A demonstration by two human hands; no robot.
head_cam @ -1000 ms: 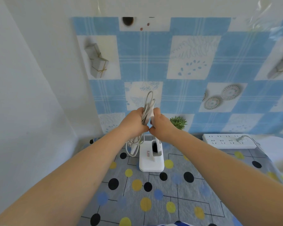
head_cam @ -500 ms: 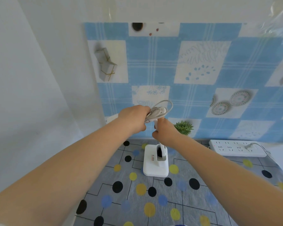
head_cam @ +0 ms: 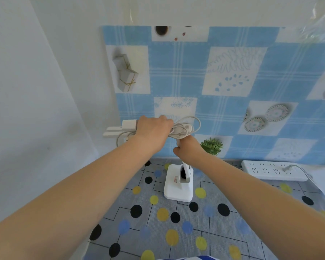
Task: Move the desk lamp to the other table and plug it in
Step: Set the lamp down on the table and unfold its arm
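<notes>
Lamp [head_cam: 178,186] sits on the table [head_cam: 158,228], square white base flat on the dotted grey cloth, close to the back wall [head_cam: 229,76]. Base has a dark slot with the stem rising out of it.

Left hand [head_cam: 152,131] is closed over the lamp's horizontal head bar [head_cam: 118,129] and the bundled cord [head_cam: 184,127] together. Bar sticks out past the hand to the left, roughly level; cord loops stick out to the right, and one strand hangs in a loop below the bar on the left. Fingers are wrapped right around, knuckles up, so it's a full fist grip, no gap visible.

Right hand [head_cam: 188,152] is lower, just under the cord bundle, closed around the upper stem. Fingertips mostly hidden from this angle, but the hand is clearly clenched on the stem, not open.

Power strip [head_cam: 270,170] lies on the table to the right, against the wall, well apart from the lamp base. One plug with a grey cable is already in it near its right end. Can't tell whether that cable belongs to the lamp.

Small green plant [head_cam: 212,145] shows just right of the right hand, low on the blue checked wall covering; can't tell if it is printed or real.

Both forearms reach in from the bottom corners.
</notes>
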